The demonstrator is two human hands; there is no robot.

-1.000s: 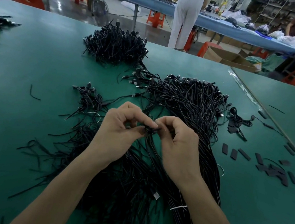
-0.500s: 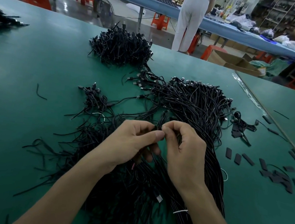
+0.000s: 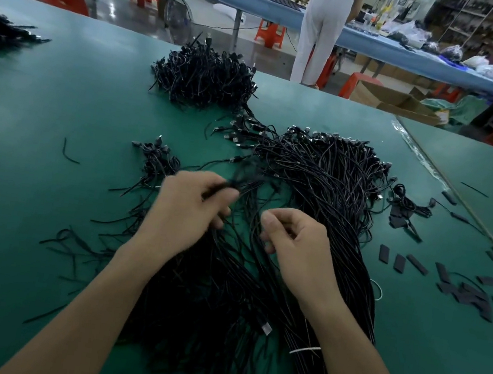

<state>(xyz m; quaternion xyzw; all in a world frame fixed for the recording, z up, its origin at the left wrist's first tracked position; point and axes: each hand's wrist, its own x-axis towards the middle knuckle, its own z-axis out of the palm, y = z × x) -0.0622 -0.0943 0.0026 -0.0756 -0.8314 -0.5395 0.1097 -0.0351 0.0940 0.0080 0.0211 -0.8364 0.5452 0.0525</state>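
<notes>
Head view: left hand [image 3: 186, 210] grips thin black cable [image 3: 223, 187]; right hand [image 3: 297, 244] curled, contents unclear.

Green-surfaced work table [image 3: 60, 103] holds: bundle of long black cables [image 3: 334, 186], centre; heap of coiled black cables [image 3: 203, 79], far edge; flat black rectangular strips [image 3: 464, 293], right edge.

Both hands are bare: the left hand [image 3: 185, 210] and the right hand [image 3: 297, 244] wear nothing. The left forearm [image 3: 101, 309] and the right forearm [image 3: 351, 353] are slim and uncovered from the wrist down to the lower edge of the view. The right hand's thumbnail [image 3: 268, 221] is short and plain. The left hand's fingertips are blurred.
</notes>
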